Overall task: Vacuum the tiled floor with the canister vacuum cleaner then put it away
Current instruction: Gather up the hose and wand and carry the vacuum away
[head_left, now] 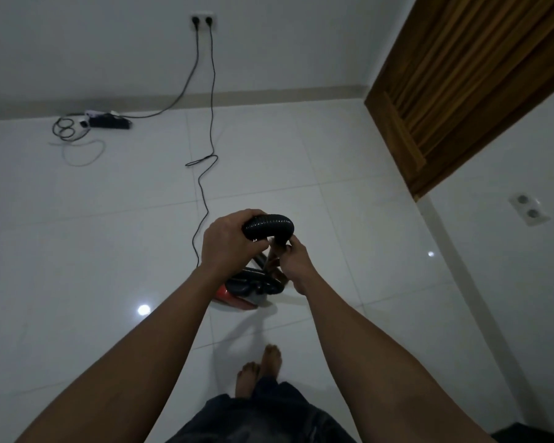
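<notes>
A red and grey canister vacuum cleaner [242,298] sits on the white tiled floor [349,219] just in front of my bare feet [263,362], mostly hidden behind my wrists. Its black ribbed hose [271,226] arches up between my hands. My left hand [227,243] is closed around the hose's left end. My right hand [296,260] grips the hose's other side lower down, near a thin tube whose shape is hard to make out. The vacuum's black power cord [205,174] runs across the tiles up to a wall socket [204,21].
A black power strip [109,121] with coiled cables [66,127] lies by the far wall at the left. A brown wooden door [461,84] stands at the right. Another double socket [529,208] sits low on the right wall.
</notes>
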The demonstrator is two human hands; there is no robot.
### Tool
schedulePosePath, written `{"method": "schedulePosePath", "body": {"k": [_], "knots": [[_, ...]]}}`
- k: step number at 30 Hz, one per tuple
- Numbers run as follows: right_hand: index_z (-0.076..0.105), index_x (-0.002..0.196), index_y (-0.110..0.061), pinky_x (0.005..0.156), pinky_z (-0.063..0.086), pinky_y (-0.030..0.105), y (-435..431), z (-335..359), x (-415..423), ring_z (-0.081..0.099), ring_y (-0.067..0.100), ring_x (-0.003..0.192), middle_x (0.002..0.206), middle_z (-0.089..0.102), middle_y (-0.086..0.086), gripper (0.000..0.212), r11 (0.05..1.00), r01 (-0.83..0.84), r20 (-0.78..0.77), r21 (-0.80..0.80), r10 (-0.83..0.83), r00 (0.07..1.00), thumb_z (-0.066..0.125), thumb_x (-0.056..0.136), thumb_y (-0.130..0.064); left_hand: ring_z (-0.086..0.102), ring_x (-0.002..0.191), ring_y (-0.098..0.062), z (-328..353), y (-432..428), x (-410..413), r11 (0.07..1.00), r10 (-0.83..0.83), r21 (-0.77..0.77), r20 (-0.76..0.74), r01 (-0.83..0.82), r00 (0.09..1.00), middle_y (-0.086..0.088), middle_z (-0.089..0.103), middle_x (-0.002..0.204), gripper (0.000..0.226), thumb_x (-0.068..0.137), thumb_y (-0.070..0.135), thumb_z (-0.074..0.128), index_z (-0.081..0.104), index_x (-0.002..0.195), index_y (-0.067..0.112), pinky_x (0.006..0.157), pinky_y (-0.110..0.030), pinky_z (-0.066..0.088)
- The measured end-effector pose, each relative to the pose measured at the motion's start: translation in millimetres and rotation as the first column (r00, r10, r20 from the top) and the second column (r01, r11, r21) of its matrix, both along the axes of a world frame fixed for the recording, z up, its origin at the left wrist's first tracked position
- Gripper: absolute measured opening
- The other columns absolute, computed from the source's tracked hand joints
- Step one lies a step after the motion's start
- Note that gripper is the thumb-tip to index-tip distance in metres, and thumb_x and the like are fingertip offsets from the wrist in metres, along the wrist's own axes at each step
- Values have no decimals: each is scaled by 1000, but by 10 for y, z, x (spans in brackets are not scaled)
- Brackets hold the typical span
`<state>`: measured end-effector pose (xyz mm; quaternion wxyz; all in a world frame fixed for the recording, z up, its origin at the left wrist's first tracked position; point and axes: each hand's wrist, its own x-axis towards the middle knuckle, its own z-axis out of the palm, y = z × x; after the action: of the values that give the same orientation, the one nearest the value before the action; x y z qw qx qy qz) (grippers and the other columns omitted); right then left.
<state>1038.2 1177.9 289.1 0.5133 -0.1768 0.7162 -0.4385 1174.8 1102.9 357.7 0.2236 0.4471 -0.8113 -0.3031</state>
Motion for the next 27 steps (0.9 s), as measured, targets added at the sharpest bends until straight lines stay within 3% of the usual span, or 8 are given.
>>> {"method": "schedulePosePath", "body": {"k": [6, 10, 13, 16, 19, 21, 24, 27], "knots": [[56, 128, -23, 58, 55, 34, -184, -154, -42, 63, 19, 62, 85, 63, 10, 38, 998, -42, 8, 49, 41, 999, 60, 97, -43, 65, 79, -8, -90, -169, -3, 998, 51, 44, 18, -51, 999, 15, 72, 87, 46, 66, 26, 77, 68, 109, 38, 76, -31, 56], [57, 132, -22, 59, 51, 32, -371, -217, -169, 55, 18, 64, 84, 61, 3, 41, 996, -73, -49, 45, 75, 996, 61, 97, -43, 66, 82, -8, -126, -353, -79, 996, 84, 29, -7, -83, 996, 16, 72, 89, 46, 66, 32, 76, 67, 111, 38, 78, -35, 57], [55, 135, -24, 60, 58, 38, -584, -257, -303, 55, 23, 70, 102, 59, 7, 47, 993, -108, -60, 44, 110, 992, 63, 94, -46, 66, 90, -9, -176, -544, -130, 992, 124, -9, -45, -124, 991, 14, 72, 98, 47, 69, 34, 78, 67, 115, 33, 82, -33, 56], [56, 127, -17, 45, 48, 12, -755, -425, -437, 56, 14, 67, 124, 42, 6, 45, 985, -167, -245, 45, 173, 954, 62, 95, -48, 63, 93, -4, -315, -720, -107, 980, 197, 2, -132, -198, 972, 11, 69, 103, 48, 74, 33, 81, 66, 119, 25, 85, -20, 50], [52, 94, -15, 48, 43, 16, -952, -780, -615, 51, 13, 61, 107, 50, 11, 26, 987, -159, -402, -7, 143, 905, 63, 95, -38, 62, 97, 0, -677, -871, -84, 952, 304, 112, -216, -285, 928, 13, 67, 105, 45, 80, 28, 78, 63, 122, 22, 88, -16, 47], [47, 85, -19, 54, 43, 25, -1066, -1085, -699, 51, 15, 61, 95, 55, 13, 27, 985, -170, -451, -1, 152, 880, 65, 93, -37, 61, 96, 5, -1017, -899, -75, 919, 382, 205, -257, -336, 888, 16, 66, 103, 43, 84, 25, 75, 59, 124, 22, 85, -11, 47], [46, 87, -22, 50, 39, 25, -1144, -1591, -760, 47, 12, 57, 85, 52, 7, 32, 972, -235, -531, 14, 206, 822, 66, 92, -47, 62, 88, 7, -1540, -926, -111, 862, 500, 286, -348, -418, 793, 14, 65, 96, 41, 88, 22, 72, 51, 122, 15, 74, -9, 48], [50, 103, -22, 57, 42, 30, -1191, -2154, -763, 53, 14, 66, 95, 56, 3, 36, 975, -220, -593, -28, 161, 789, 59, 93, -55, 63, 83, 5, -2114, -1052, -144, 823, 567, 305, -474, -479, 674, 12, 63, 91, 42, 92, 26, 67, 44, 124, 10, 75, -16, 53]]}}
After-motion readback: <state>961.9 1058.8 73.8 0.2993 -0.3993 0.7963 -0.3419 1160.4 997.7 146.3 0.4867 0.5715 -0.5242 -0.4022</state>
